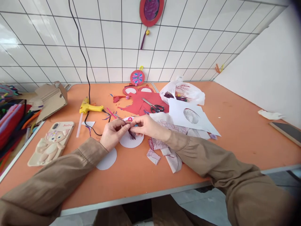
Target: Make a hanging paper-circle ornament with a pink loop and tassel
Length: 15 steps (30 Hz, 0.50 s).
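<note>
Dark-purple thread tassel [132, 135] was between my hands, its loose ends hanging over a white round disc [131, 144] near the middle of the orange desk [237, 131]. I had the left hand [114, 133] pinched, thumb against forefinger, on the threads at the tassel's top, while the right hand [147, 127] was bent in close on the same spot beside a small blue bead [136, 125]; from my distance I could not tell whether it gripped the bead too. By my judgement the tassel's threads were already bunched and its top was being worked, though I could make out no finished knot. A bright pink loop [130, 119] sat at the disc's far edge, yet the disc's visible face was plain, and a second white disc [107, 160] lay bare beside the left sleeve, so decorating looked undone on both. For comparison, I had a red oval-framed ornament [151, 11] on the wall, complete with yellow bell [147, 32] and purple tassel [143, 41], and a red round ornament with a blue-and-purple centre [137, 77] at the desk's back, apparently finished or nearly so.
</note>
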Motion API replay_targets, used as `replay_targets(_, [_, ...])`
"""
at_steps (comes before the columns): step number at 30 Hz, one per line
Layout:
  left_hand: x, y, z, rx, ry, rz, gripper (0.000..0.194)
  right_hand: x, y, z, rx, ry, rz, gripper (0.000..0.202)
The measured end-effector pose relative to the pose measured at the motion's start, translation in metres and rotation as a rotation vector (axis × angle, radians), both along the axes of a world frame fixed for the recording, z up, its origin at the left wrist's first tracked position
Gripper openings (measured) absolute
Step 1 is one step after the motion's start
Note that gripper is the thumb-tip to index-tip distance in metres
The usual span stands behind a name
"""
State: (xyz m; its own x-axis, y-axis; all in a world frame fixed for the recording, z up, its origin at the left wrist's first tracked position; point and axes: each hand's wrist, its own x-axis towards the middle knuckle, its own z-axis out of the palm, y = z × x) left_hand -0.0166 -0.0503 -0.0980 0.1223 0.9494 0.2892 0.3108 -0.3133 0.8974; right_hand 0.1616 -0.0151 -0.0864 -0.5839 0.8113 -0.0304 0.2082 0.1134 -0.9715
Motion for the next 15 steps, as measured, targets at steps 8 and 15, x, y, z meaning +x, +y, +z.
replay_targets(8, [-0.006, 0.005, 0.01, -0.062, -0.204, 0.113, 0.026, -0.002, -0.009, -0.005, 0.055, 0.194, -0.092, 0.017])
replay_targets(15, [-0.022, -0.004, 0.035, -0.405, -0.042, -0.391, 0.026, -0.001, -0.003, -0.009, 0.076, 0.139, -0.154, 0.016])
